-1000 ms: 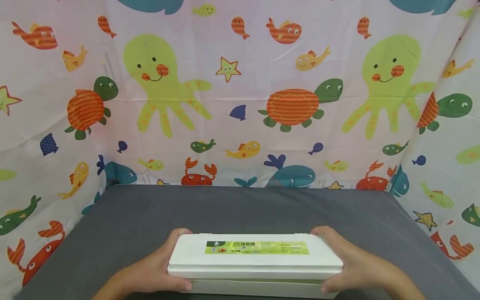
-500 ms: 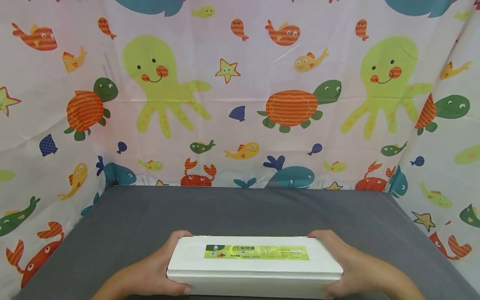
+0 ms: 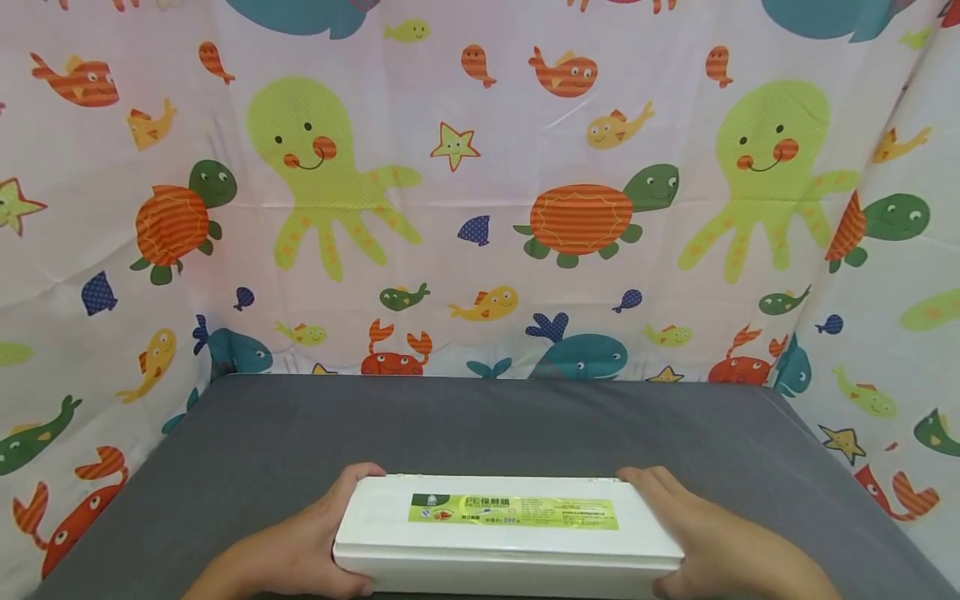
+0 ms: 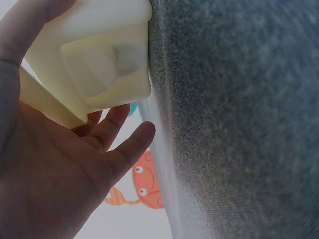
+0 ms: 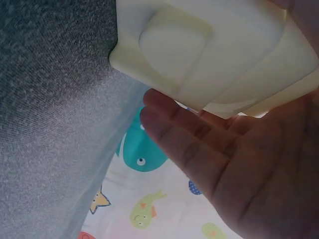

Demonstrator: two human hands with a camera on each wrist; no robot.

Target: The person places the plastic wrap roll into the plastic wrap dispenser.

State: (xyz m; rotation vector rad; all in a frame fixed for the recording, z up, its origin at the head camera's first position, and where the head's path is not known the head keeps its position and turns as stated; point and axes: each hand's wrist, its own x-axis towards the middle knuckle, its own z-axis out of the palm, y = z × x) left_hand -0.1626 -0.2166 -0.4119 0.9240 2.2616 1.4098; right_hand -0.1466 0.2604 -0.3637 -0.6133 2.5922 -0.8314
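A grey surface [image 3: 487, 425] is lying flat and wide, and it is looking soft and woolly, like cloth, in the wrist views. Behind it and on both sides, a pale pink and white curtain [image 3: 420, 267] is hanging like walls, showing lots of sea animals. A green octopus [image 3: 303, 133] is smiling on the back part, and an orange and green turtle [image 3: 581, 218] is showing to the right of the middle. Low down, a blue whale [image 3: 581, 357] and a red crab [image 3: 392, 363] are peeking over the far edge of the surface. A long white box [image 3: 508, 537] is sitting at the near side, wearing a green and yellow label [image 3: 513, 511] on top. The left hand [image 3: 311, 537] is gripping its left end, and the right hand [image 3: 708, 537] is gripping its right end. The underside is mostly hiding, so the box is probably resting flat on the grey cloth.
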